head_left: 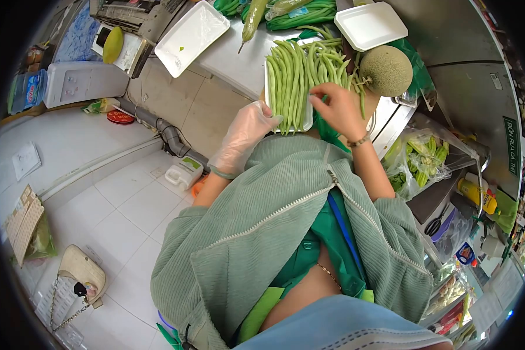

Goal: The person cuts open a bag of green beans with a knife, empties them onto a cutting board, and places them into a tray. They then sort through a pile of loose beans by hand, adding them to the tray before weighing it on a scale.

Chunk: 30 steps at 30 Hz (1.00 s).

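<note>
A white foam tray (307, 119) in front of me holds long green beans (288, 81) laid lengthwise. My left hand (252, 127), in a clear plastic glove, is closed at the tray's near left edge, its fingertips against the tray side and bean ends. On the tray's right side is my bare right hand (336, 111), with thumb and fingers curled together by the rim. What lies between those fingertips is too small to make out. More loose beans (331, 63) are heaped to the right of the tray, beyond my right hand.
A netted melon (386, 71) sits right of the beans. Foam trays (371, 26) (192, 37) lie at the back right and back left. Behind the beans are wrapped green vegetables (300, 18). A scale with a yellow-green fruit (113, 45) stands far left; bagged greens (423, 160) are at right.
</note>
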Each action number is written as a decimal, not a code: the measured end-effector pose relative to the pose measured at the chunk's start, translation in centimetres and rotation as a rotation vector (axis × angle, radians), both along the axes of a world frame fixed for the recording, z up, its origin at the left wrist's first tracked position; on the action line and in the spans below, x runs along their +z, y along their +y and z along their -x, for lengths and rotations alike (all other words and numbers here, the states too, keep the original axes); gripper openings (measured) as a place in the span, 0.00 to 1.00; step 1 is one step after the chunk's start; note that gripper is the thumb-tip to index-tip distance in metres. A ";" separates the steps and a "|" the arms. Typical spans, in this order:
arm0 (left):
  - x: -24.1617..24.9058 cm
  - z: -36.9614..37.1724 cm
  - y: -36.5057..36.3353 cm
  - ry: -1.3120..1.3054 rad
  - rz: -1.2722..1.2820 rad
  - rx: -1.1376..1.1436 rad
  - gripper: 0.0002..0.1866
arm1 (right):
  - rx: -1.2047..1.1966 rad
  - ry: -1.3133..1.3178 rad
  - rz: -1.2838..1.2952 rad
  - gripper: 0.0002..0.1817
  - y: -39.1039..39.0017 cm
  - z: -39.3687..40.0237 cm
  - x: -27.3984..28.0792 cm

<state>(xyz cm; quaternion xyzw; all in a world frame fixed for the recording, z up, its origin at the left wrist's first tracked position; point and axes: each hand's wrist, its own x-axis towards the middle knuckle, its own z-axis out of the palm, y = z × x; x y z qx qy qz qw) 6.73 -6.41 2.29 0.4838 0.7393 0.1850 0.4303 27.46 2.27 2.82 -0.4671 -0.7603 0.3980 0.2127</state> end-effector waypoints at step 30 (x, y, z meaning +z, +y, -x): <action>-0.5 0.9 0.1 -0.108 -0.047 0.090 0.20 | -0.120 -0.142 -0.287 0.12 6.4 1.2 -1.3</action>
